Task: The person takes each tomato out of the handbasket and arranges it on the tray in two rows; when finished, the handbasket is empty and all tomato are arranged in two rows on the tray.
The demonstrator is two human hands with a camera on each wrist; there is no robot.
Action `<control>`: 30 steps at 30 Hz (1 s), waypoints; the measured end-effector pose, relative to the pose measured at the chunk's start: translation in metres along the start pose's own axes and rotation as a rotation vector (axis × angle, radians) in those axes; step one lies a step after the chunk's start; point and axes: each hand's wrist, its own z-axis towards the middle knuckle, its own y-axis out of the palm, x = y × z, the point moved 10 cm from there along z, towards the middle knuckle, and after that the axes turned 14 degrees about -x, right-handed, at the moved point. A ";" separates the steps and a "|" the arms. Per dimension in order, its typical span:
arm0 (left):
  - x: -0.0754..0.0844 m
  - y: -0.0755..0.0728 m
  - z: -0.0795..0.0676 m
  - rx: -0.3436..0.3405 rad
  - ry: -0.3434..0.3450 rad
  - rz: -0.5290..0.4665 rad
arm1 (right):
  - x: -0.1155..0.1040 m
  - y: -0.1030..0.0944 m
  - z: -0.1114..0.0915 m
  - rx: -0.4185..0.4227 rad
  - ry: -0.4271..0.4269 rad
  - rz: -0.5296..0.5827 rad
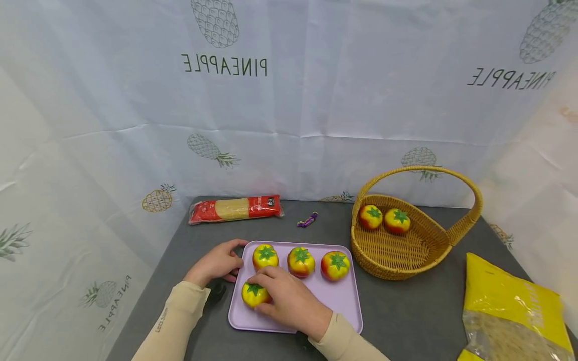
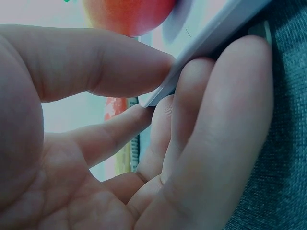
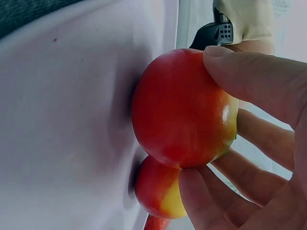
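On the lilac tray point(image 1: 327, 300) sit several round red-and-yellow fruits with green leafy tops, three of them in the back row: left fruit point(image 1: 265, 256), middle fruit point(image 1: 301, 262), right fruit point(image 1: 335, 266). My right hand point(image 1: 291, 299) grips another such fruit point(image 3: 180, 108) at the tray's front left; in the right wrist view, thumb and fingertips press opposite sides of it. At the tray's left edge, my left hand point(image 1: 218, 261) pinches the rim point(image 2: 211, 38), thumb above and fingers below.
Right of the tray stands a wicker basket point(image 1: 393, 253) with a tall handle and two similar fruits point(image 1: 397, 220) inside. Behind lie a red noodle packet point(image 1: 236, 208) and a purple wrapped candy point(image 1: 307, 219). A yellow bag point(image 1: 515, 306) lies at the front right.
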 end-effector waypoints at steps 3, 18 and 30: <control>-0.001 0.000 0.000 0.001 -0.002 0.001 | 0.001 0.002 0.000 -0.012 0.010 0.016; 0.003 0.001 -0.002 -0.008 0.014 -0.003 | 0.007 0.004 0.000 -0.067 0.042 0.045; 0.002 0.000 -0.001 -0.021 0.010 -0.008 | 0.010 -0.003 -0.001 -0.064 0.058 0.030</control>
